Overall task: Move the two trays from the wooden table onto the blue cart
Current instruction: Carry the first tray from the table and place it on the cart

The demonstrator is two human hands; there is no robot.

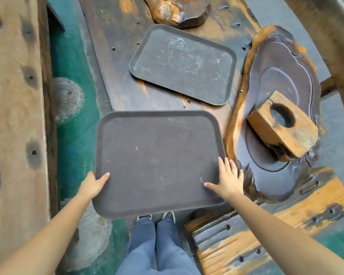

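Two dark brown rectangular trays show in the head view. The near tray [157, 161] juts past the near end of the dark wooden table [115, 56], above my feet. My left hand [92, 185] grips its left edge, thumb on top. My right hand [227, 180] rests flat on its right edge with fingers spread and thumb on the tray's surface. The far tray [184, 63] lies flat on the table, scuffed with pale marks, untouched. No blue cart is in sight.
A carved dark wood slab [282, 76] lies right of the trays with a wooden block [284, 126] on it. A gnarled wood piece [177, 10] sits behind the far tray. Planks [16, 96] run along the left. The floor is green [74, 76].
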